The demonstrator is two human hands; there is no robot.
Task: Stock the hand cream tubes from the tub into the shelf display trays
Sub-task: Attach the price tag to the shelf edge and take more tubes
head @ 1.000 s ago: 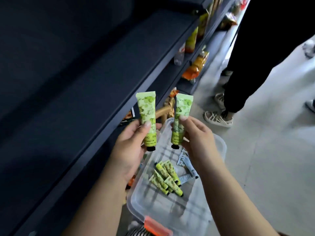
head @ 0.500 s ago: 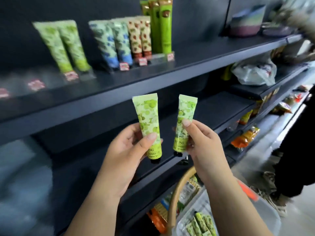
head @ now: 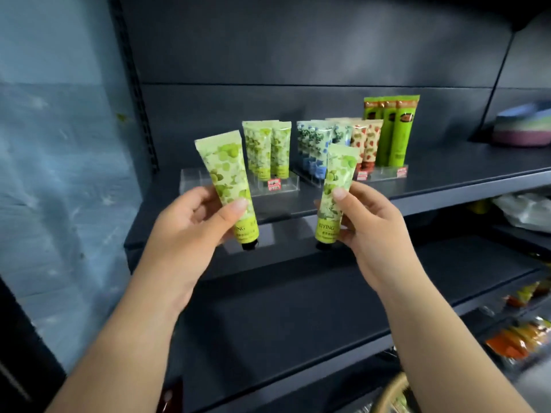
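Green tubes, cap down — left hand grips one, right hand another.

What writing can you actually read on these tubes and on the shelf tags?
"XIYING": tube in the right hand.
"ING": tube in the left hand; the thumb hides the rest.
Small print under both: too small.
Red price tags: blurred.
Tall green tubes, brown labels: blurred.

both arms reach forward, left hand and right hand raised, fingers and thumbs curled in pinches.
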